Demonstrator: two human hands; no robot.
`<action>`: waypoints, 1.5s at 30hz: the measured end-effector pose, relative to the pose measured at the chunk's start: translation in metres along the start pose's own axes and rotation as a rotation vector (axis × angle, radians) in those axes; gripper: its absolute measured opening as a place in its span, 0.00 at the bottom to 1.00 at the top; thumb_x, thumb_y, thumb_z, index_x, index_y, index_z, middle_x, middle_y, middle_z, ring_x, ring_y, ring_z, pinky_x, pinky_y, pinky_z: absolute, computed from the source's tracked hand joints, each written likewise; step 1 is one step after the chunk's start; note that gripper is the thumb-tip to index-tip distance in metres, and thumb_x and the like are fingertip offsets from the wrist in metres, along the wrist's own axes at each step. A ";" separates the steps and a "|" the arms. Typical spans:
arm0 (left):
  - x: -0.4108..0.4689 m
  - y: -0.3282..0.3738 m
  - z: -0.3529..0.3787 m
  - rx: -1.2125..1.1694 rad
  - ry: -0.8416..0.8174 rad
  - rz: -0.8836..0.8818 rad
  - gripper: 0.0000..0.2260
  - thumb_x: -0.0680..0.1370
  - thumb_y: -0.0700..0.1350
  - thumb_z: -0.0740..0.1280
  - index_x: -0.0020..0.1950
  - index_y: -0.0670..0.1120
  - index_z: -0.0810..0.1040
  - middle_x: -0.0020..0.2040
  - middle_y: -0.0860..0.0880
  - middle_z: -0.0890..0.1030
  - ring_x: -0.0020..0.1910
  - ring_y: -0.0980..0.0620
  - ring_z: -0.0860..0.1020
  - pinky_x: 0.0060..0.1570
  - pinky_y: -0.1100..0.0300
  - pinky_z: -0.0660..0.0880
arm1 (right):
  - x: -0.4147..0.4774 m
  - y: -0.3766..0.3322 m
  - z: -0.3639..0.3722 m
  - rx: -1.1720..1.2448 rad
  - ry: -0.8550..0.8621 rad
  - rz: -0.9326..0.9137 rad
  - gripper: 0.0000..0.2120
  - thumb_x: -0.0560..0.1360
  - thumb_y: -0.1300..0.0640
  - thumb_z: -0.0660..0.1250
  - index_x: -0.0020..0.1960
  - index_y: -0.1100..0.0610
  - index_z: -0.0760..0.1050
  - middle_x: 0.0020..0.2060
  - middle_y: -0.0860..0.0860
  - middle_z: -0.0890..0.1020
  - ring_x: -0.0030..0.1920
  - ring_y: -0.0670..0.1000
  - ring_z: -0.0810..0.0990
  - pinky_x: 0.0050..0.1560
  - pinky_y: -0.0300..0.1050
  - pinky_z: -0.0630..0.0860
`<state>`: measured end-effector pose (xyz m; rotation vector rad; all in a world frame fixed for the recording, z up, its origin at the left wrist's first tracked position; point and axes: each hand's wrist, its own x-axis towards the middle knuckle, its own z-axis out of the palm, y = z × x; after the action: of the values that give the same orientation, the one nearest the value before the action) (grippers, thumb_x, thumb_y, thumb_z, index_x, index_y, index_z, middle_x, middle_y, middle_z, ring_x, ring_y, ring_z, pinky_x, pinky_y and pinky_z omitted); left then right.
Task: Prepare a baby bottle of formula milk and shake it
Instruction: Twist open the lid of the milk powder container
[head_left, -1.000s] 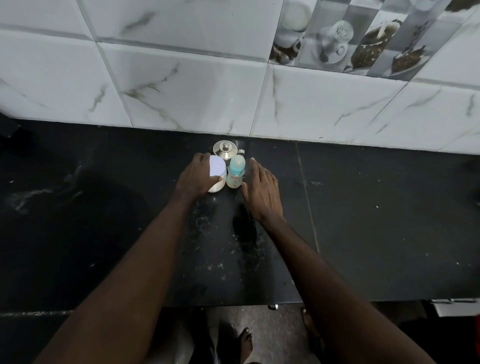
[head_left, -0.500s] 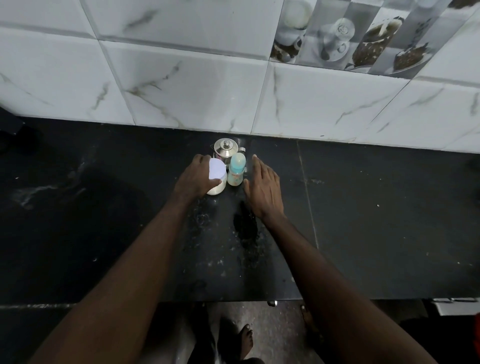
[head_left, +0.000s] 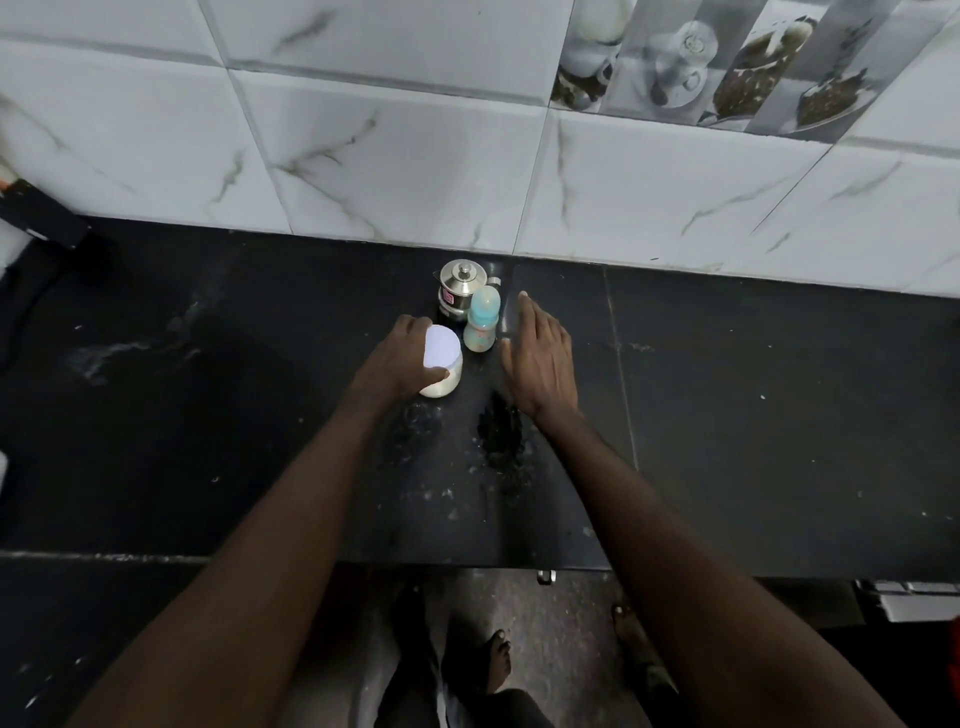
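Observation:
A small baby bottle (head_left: 482, 325) with a pale blue cap stands upright on the black counter (head_left: 753, 415) near the wall. Just left of it is a white-lidded jar (head_left: 442, 361) of white powder; my left hand (head_left: 397, 364) grips it from the left side, fingers curled round it. My right hand (head_left: 537, 358) hovers with straight fingers just right of the bottle, a small gap between them. Behind both stands a small steel pot (head_left: 460, 286) with a knobbed lid.
The tiled wall (head_left: 467, 171) rises right behind the pot. A dark object (head_left: 41, 218) lies at the far left of the counter. Pale smears and specks mark the counter surface (head_left: 447, 467) near me. The counter's front edge (head_left: 467, 564) runs above my bare feet.
My left hand has drawn the white-lidded jar a little toward me, away from the pot and bottle. My right hand stays beside the bottle.

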<state>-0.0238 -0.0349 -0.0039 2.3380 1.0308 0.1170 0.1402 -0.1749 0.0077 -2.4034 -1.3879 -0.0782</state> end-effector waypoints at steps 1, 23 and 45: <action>-0.004 0.000 0.000 0.000 0.001 -0.003 0.36 0.71 0.49 0.79 0.74 0.41 0.68 0.70 0.41 0.69 0.65 0.39 0.74 0.62 0.47 0.73 | -0.001 0.001 -0.001 -0.001 0.003 0.001 0.31 0.81 0.51 0.63 0.80 0.62 0.59 0.76 0.59 0.69 0.75 0.57 0.69 0.75 0.53 0.64; -0.048 0.000 0.010 0.001 -0.055 0.018 0.38 0.66 0.51 0.81 0.72 0.44 0.70 0.68 0.45 0.72 0.65 0.44 0.74 0.62 0.52 0.72 | -0.013 0.003 -0.016 0.022 0.036 -0.009 0.33 0.81 0.51 0.64 0.81 0.61 0.58 0.77 0.58 0.69 0.75 0.57 0.68 0.76 0.53 0.64; -0.066 -0.005 0.014 0.022 -0.088 0.049 0.38 0.66 0.53 0.81 0.72 0.47 0.70 0.69 0.48 0.71 0.67 0.47 0.72 0.65 0.51 0.72 | -0.042 0.010 -0.010 0.026 0.015 0.002 0.33 0.80 0.52 0.65 0.80 0.60 0.58 0.76 0.58 0.70 0.74 0.57 0.69 0.75 0.55 0.66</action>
<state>-0.0691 -0.0849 -0.0091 2.3667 0.9362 0.0211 0.1278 -0.2178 0.0050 -2.3782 -1.3711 -0.0763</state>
